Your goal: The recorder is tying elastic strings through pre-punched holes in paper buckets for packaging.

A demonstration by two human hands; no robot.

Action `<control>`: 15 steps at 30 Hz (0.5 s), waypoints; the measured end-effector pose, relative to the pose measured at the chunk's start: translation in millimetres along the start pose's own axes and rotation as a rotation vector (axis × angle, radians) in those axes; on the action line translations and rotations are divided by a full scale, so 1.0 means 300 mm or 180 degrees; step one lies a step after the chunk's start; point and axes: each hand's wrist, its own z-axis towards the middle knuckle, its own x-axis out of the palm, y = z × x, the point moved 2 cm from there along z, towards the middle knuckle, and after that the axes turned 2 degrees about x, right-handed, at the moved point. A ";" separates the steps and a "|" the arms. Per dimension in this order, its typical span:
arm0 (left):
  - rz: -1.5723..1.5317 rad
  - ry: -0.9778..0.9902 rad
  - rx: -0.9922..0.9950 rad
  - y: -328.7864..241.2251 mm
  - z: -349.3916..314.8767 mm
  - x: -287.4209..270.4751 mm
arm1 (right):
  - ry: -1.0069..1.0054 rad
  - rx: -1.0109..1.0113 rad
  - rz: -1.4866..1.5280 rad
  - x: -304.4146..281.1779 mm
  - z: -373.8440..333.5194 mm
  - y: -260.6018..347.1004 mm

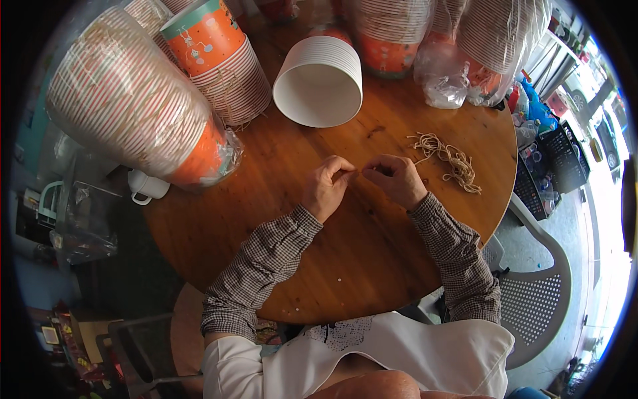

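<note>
Over the middle of the wooden table, my left hand and my right hand face each other with their fingertips almost meeting. Each hand is closed in a pinch of thumb and fingers. Whatever they pinch, if anything, is too small to make out. To the right of my right hand lies a loose bundle of beige string. Beyond my hands, a nested stack of white paper tubs rests on its side, its open mouth toward me.
Tall plastic-wrapped stacks of paper tubs stand at the left, beside an orange printed stack. More wrapped stacks line the far edge. A white mug sits at the left. A grey chair and black crates are at the right.
</note>
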 end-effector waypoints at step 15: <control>-0.0218 -0.1518 -0.0456 0.329 0.221 -0.273 | -0.1014 -0.1026 0.0366 -0.017 0.299 -0.085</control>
